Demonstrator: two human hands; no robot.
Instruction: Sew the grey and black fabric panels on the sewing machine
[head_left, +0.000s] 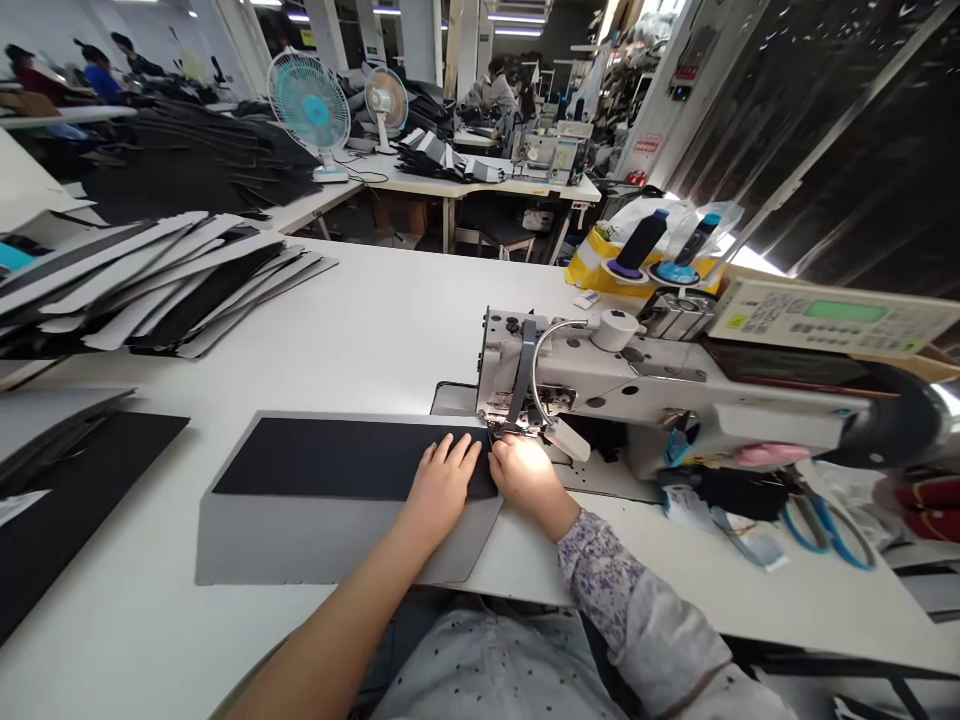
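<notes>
A long black fabric panel (322, 458) lies on top of a larger grey panel (277, 540) on the white table. My left hand (444, 478) rests flat on the right part of the black panel, fingers stretched out and somewhat spread. Close to the needle area of the sewing machine (585, 370), my right hand (525, 472) is closed at the panels' right end, its fingertips bent together. What it pinches, if anything, is hidden by the hand. A small lamp (568, 438) on a bent metal neck lights that spot.
Stacked grey and black strips (165, 280) lie at the left, with a dark panel (97, 500) nearer me. Blue-handled scissors (829, 530) and scraps lie at right. Thread cones (641, 243) and a control panel (840, 312) stand behind the machine. Fans (311, 105) and other people are farther back.
</notes>
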